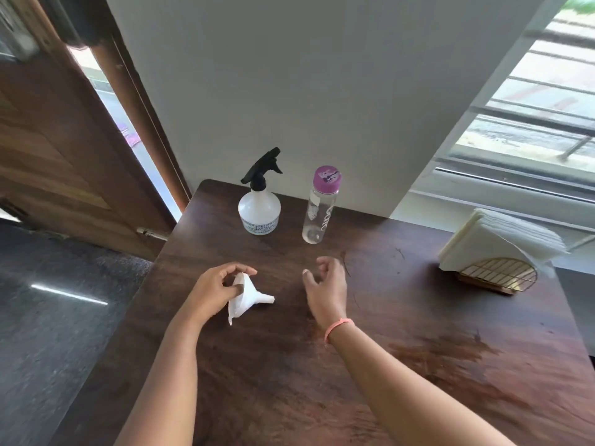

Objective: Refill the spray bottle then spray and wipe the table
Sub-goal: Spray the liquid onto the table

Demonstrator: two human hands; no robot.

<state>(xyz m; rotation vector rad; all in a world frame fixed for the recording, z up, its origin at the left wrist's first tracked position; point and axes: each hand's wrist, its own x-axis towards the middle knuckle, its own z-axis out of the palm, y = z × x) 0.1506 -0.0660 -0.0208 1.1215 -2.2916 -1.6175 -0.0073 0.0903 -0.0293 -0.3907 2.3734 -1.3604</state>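
A white spray bottle (259, 207) with a black trigger head stands at the far edge of the dark wooden table (370, 365). Right of it stands a clear water bottle (317, 217) with a purple cap on. My left hand (214, 291) grips a white plastic funnel (246, 297) by its wide rim, spout pointing right, just above the table's middle. My right hand (325, 284) hovers beside the funnel, fingers loosely curled and holding nothing. An orange band circles that wrist.
A gold wire holder with a stack of white napkins (495, 249) sits at the right edge. A smeared patch (450, 355) marks the table's right side. A wall is behind the bottles, a wooden door on the left, a window on the right.
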